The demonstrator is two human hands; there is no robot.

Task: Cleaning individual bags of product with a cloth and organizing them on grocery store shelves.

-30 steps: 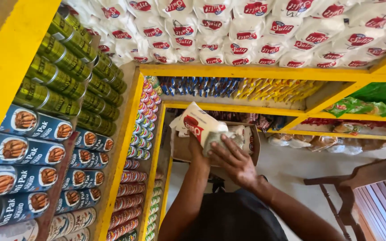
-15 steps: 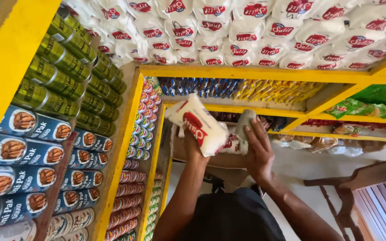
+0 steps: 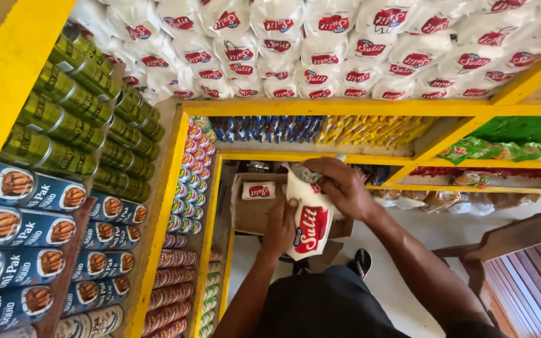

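Note:
Both my hands hold one white packet with a red label (image 3: 309, 219) in front of the yellow shelves. My left hand (image 3: 280, 228) grips its lower left side from below. My right hand (image 3: 339, 184) closes over its top end. Below the packet stands an open cardboard box (image 3: 252, 213) on the floor, with one more white packet (image 3: 258, 190) lying inside it. Rows of the same white packets (image 3: 320, 50) fill the upper shelf.
Green cans (image 3: 76, 119) and blue tins (image 3: 32, 231) line the shelves at left, with small colourful cans (image 3: 183, 206) stacked beside a yellow post (image 3: 167, 206). Blue, yellow and green snack packs (image 3: 320, 128) sit on the middle shelves. A wooden bench (image 3: 521, 269) stands at right.
The packet has come down from a raised, tilted position to hang upright lower in front of me. My right hand shifted from its side to its top end.

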